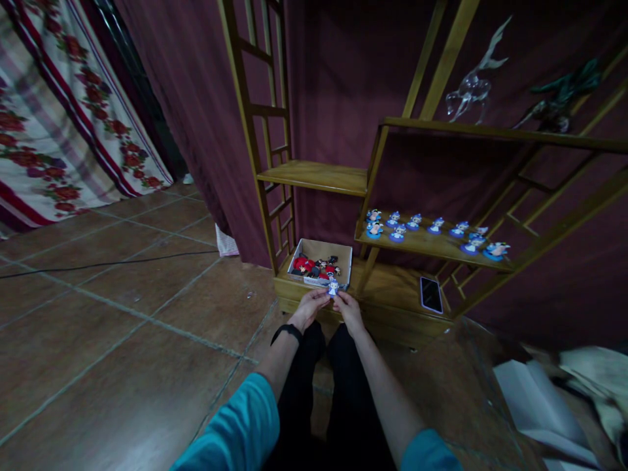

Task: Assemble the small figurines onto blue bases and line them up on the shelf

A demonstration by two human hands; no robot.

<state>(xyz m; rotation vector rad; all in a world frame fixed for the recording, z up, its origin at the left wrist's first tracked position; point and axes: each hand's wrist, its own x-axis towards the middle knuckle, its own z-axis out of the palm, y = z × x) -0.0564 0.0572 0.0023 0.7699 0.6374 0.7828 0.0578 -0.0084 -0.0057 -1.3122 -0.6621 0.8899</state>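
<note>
Between the fingertips of both hands I hold a small white and purple-blue figurine [333,288] upright. My left hand [311,307] pinches it from the left, and my right hand [348,311] from the right. Just behind it, an open box [347,258] on the low ledge contains several red and black figurines [314,265]. On the shelf to the right stand several similar figurines, among them a purple-blue one [398,232] and one on a blue base [374,229].
A phone or tablet [431,294] lies on the ledge at right. The wooden rack [318,175] has an upper shelf bearing a glass deer [470,91] and a dark green ornament [559,98]. A black cable [108,263] crosses the tiled floor. A white box [537,399] lies at lower right.
</note>
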